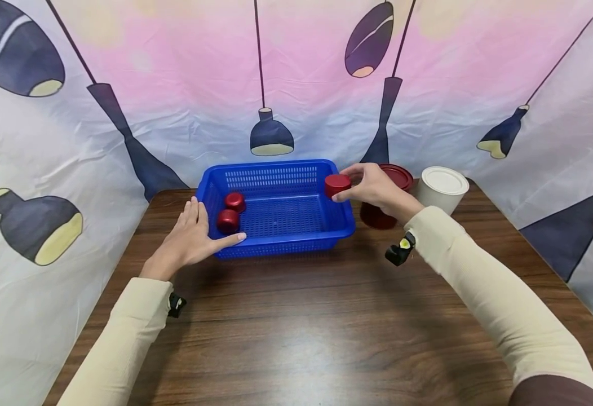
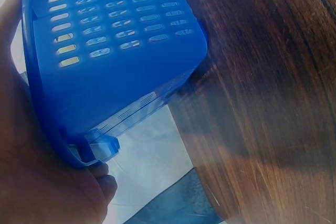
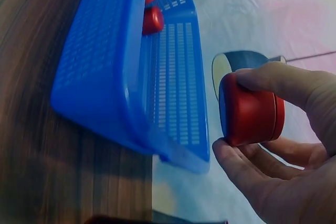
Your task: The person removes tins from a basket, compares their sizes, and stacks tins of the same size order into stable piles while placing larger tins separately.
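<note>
My right hand [image 1: 372, 186] pinches a small round red container [image 1: 337, 184] between thumb and fingers, held up at the right end of a blue plastic basket [image 1: 276, 239]. A seam runs round the container [image 3: 252, 116] in the right wrist view. Two similar red containers, one [image 1: 234, 201] behind the other [image 1: 228, 221], lie in the basket's left end. Over the basket's left rim rests my left hand [image 1: 190, 237], its fingers straight and its thumb along the front rim. The slotted basket wall [image 2: 115, 77] fills much of the left wrist view.
A dark red lidded canister [image 1: 399, 176] stands right of the basket, partly hidden by my right hand. Beside it is a white lidded canister [image 1: 441, 189]. Everything stands on a brown wooden table [image 1: 276, 327], with a printed cloth [image 1: 205, 67] hanging behind.
</note>
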Demonstrator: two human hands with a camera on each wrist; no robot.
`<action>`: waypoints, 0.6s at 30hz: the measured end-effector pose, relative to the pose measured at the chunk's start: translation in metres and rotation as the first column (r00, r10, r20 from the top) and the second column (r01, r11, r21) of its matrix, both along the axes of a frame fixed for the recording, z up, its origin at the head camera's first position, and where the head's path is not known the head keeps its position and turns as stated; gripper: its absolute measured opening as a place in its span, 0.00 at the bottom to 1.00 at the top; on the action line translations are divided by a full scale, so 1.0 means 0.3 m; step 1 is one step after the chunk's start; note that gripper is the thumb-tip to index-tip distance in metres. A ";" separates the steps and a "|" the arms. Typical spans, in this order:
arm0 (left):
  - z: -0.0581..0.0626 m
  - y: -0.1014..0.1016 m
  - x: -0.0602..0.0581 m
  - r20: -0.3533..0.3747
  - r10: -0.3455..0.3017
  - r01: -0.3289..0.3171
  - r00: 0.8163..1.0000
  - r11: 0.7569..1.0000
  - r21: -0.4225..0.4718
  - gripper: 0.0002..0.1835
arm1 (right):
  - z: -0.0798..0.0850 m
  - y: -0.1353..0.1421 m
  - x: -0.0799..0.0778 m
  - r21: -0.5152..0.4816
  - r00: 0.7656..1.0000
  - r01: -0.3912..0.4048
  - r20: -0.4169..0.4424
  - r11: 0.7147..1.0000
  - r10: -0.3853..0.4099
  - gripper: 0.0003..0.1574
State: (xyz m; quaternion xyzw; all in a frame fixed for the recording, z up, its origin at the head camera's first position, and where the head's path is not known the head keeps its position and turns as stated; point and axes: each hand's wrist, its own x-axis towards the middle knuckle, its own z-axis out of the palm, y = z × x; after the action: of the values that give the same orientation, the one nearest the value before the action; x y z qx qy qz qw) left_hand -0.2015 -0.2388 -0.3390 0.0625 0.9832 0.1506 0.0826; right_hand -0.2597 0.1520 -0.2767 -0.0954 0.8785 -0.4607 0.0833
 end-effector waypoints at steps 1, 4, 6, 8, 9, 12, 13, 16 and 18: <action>0.000 0.000 0.000 0.000 0.000 0.000 1.000 1.000 -0.002 0.73 | -0.001 0.013 0.005 0.005 1.000 0.004 -0.007 1.000 -0.004 0.39; -0.001 -0.001 -0.002 -0.003 -0.002 0.002 1.000 1.000 -0.005 0.73 | -0.007 0.049 0.018 0.028 1.000 0.027 -0.016 0.999 -0.026 0.37; -0.001 -0.001 -0.003 -0.005 -0.004 0.004 1.000 1.000 -0.004 0.73 | -0.012 0.072 0.027 0.044 0.999 0.043 -0.015 0.998 -0.042 0.38; 0.000 -0.001 -0.004 -0.006 -0.003 0.003 1.000 1.000 -0.002 0.74 | -0.020 0.093 0.038 0.047 0.998 0.055 -0.010 0.997 -0.054 0.40; 0.000 -0.001 -0.004 -0.006 -0.003 0.003 1.000 1.000 -0.001 0.74 | -0.025 0.103 0.043 0.045 0.998 0.059 -0.007 0.997 -0.059 0.40; 0.001 -0.001 -0.005 -0.006 -0.003 0.003 1.000 1.000 0.005 0.74 | -0.045 0.134 0.058 0.038 0.997 0.071 -0.006 0.997 -0.070 0.42; 0.000 -0.001 -0.005 -0.004 -0.003 0.003 1.000 1.000 0.006 0.73 | -0.051 0.145 0.063 0.039 0.997 0.072 -0.009 0.997 -0.072 0.42; 0.000 -0.001 -0.004 -0.001 -0.002 0.002 1.000 1.000 0.008 0.73 | -0.075 0.180 0.078 0.053 0.997 0.078 -0.013 0.996 -0.077 0.42; 0.000 0.000 -0.003 0.000 -0.001 0.001 1.000 1.000 0.004 0.73 | -0.094 0.202 0.088 0.066 0.997 0.079 -0.011 0.995 -0.078 0.43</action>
State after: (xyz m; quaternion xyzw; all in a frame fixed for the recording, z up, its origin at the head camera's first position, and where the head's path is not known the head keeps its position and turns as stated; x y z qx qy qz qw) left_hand -0.2026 -0.2388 -0.3389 0.0630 0.9828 0.1526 0.0823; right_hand -0.2334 0.2126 -0.3048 -0.0599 0.8966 -0.4340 0.0643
